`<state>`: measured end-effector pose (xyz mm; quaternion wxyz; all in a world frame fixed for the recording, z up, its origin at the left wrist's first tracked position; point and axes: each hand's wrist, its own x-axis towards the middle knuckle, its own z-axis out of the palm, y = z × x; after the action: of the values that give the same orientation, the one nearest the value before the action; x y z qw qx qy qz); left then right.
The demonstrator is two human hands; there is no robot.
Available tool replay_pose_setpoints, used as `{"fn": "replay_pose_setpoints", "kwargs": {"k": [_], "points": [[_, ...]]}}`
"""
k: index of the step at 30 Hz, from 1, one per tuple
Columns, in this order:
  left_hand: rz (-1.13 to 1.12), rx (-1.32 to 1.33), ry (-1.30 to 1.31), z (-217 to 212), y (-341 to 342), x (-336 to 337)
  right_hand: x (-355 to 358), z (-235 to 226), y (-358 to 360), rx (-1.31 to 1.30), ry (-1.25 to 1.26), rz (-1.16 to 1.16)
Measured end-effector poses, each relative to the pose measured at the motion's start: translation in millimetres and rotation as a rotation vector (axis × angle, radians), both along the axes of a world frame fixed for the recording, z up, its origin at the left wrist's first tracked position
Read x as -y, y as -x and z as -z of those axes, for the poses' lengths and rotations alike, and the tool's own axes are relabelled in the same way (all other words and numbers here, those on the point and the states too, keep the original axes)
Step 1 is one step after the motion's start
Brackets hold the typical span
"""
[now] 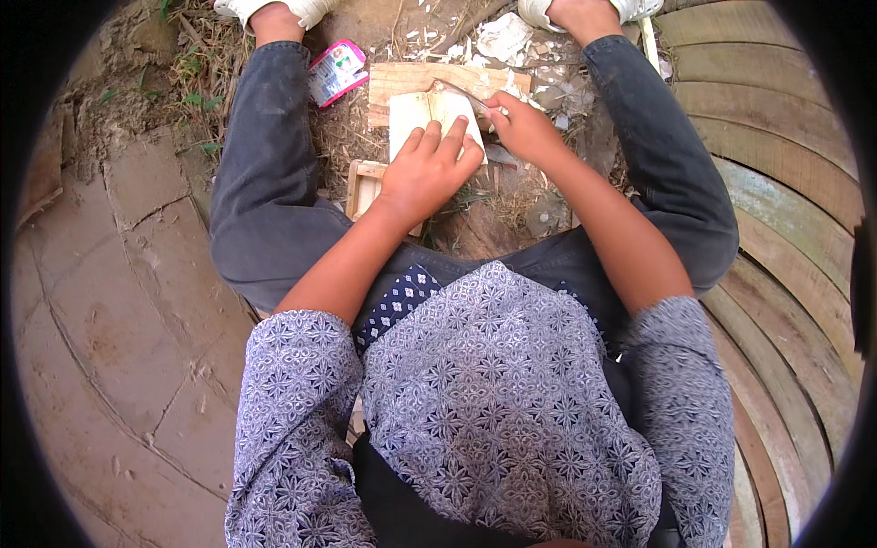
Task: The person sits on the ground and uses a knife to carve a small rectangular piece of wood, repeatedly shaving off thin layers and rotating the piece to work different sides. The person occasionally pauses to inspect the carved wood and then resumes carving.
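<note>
A cream-coloured rectangular block [407,117] lies on a light wooden board [384,80] between my feet. My left hand [434,163] rests flat on the block, fingers stretched out and slightly apart. In my right hand [525,131] is a slim knife [470,94], held at the block's far right corner. Its narrow blade slants left and away from me, with the tip near the block's far edge. A thin dark line runs down from that edge toward my left fingers. My grip covers most of the knife's handle.
Pale shavings and scraps [504,38] litter the ground beyond the board. Left of it lies a pink-edged packet [338,73]. A small wooden frame [365,173] sits near my left wrist. Wooden slats [767,128] line the right side; cracked paving [119,301] spreads on the left.
</note>
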<state>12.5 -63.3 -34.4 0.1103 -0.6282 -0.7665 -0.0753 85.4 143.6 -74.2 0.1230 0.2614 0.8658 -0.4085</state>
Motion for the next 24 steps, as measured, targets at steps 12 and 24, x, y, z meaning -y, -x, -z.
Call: {"fn": "replay_pose_setpoints", "kwargs": {"k": [12,24], "points": [[-0.041,0.027,0.086,-4,3,-1,-19,-31,-38,-0.013,0.173,-0.011],[-0.024,0.003,0.057,-2,2,-2,2,-33,-45,-0.079,0.098,-0.007]]}}
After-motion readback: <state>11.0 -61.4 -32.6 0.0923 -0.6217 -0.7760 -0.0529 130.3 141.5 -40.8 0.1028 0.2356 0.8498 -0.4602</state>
